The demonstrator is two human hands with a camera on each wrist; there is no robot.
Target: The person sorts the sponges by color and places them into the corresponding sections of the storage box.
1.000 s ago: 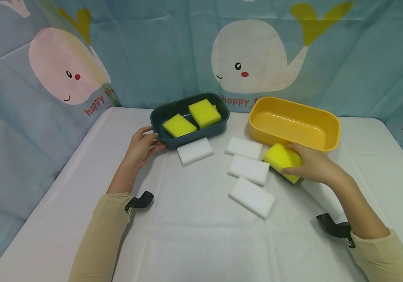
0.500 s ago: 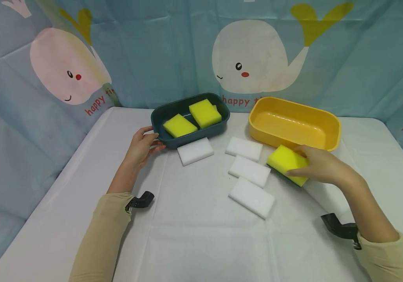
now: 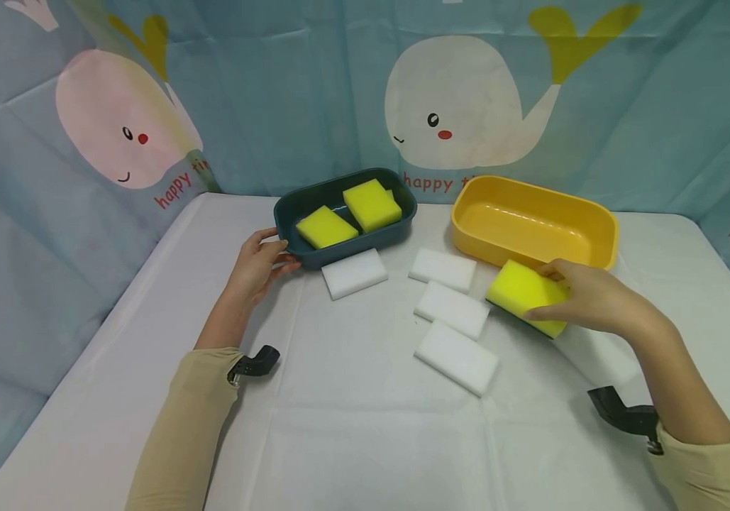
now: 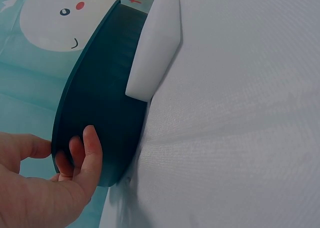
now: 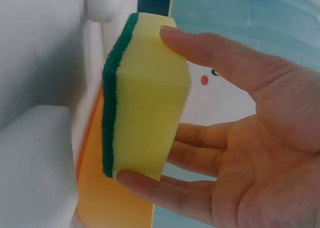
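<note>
My left hand (image 3: pixel 255 268) holds the near left end of a dark green container (image 3: pixel 303 257), its fingers bent against the outer wall and rim. Two yellow sponges (image 3: pixel 326 227) (image 3: pixel 372 206) lie inside, with another yellow edge peeking out behind one. My right hand (image 3: pixel 588 298) grips a yellow sponge (image 3: pixel 524 291) with a green scouring layer (image 5: pixel 109 113) on its underside. Thumb and fingers press on opposite sides of it in the right wrist view. The sponge is held just in front of the yellow container (image 3: pixel 505 248), above the table.
White sponge blocks lie on the white table (image 3: pixel 365 440): one (image 3: pixel 355 275) before the green container, others (image 3: pixel 443 268) (image 3: pixel 452 309) (image 3: pixel 457 357) mid-table. Another white block (image 5: pixel 35 163) is below the right hand. A whale-print curtain (image 3: pixel 313 99) stands behind.
My right hand has shifted to the right, carrying the yellow sponge with it. The left hand and both containers have stayed in place.
</note>
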